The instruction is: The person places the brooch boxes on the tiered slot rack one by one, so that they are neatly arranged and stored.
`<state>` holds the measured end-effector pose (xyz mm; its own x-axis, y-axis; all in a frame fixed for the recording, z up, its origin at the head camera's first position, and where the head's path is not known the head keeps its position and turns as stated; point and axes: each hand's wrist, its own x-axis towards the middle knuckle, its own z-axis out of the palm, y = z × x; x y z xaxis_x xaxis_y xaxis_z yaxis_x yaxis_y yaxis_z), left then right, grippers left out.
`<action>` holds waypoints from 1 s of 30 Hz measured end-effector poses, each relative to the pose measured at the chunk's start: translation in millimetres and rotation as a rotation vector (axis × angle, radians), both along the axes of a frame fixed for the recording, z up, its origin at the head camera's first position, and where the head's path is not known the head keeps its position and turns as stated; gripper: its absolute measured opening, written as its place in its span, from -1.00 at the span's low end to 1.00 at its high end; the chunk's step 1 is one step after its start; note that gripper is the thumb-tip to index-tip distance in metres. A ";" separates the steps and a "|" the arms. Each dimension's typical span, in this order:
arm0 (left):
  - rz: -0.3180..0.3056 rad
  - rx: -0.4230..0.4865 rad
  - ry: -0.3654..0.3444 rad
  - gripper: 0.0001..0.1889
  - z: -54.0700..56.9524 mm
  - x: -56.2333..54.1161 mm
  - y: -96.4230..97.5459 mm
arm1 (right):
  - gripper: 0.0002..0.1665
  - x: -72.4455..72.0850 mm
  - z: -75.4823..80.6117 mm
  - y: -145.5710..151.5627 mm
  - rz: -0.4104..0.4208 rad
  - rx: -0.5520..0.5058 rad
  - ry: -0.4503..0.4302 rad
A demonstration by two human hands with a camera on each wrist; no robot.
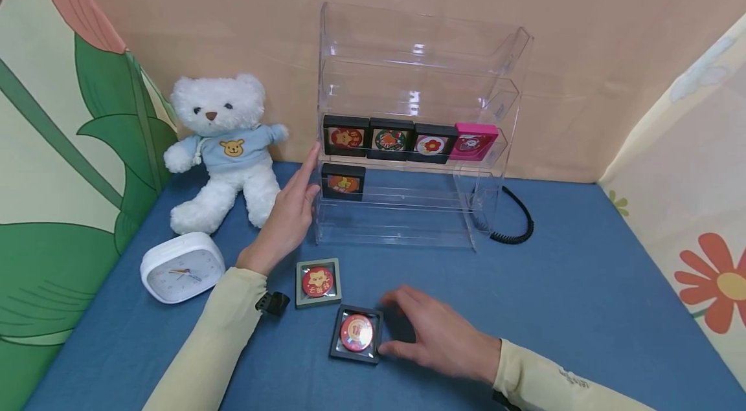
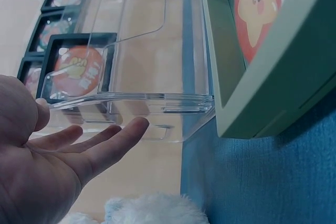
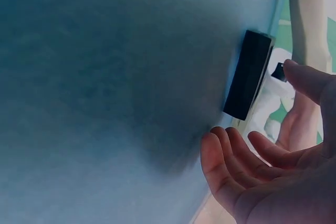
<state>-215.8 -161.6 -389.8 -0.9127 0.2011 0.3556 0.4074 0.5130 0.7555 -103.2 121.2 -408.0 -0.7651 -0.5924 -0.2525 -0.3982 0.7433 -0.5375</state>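
A clear acrylic tiered rack (image 1: 396, 230) stands at the back. My left hand (image 1: 285, 213) is against its left side with fingers extended; the left wrist view shows them along the clear side panel. On the table in front lies a black square frame (image 1: 357, 333) with a round red badge. My right hand (image 1: 440, 336) is just right of it, fingers loosely bent, the thumb tip close to its right edge; whether they touch I cannot tell. In the right wrist view the black frame (image 3: 248, 74) appears edge-on beyond the spread thumb and fingers. A grey-green frame (image 1: 317, 283) with a red badge lies behind it.
Three black frames (image 1: 390, 139) and a pink one (image 1: 473, 141) share one rack tier; another black frame (image 1: 342, 182) sits below at left. A white teddy bear (image 1: 227, 152) and a white clock (image 1: 182, 267) are at left. A black coiled cord (image 1: 513, 239) lies right of the rack.
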 end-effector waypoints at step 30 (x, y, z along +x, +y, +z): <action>-0.003 -0.004 0.003 -0.21 -1.0 -0.8 -0.3 | 0.06 17.7 -21.6 -7.8 -0.010 0.069 0.099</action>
<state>-216.6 -161.9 -390.9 -0.9113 0.2048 0.3573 0.4107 0.5149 0.7525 -85.5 113.4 -429.6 -0.7941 -0.5684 -0.2151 -0.4393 0.7814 -0.4432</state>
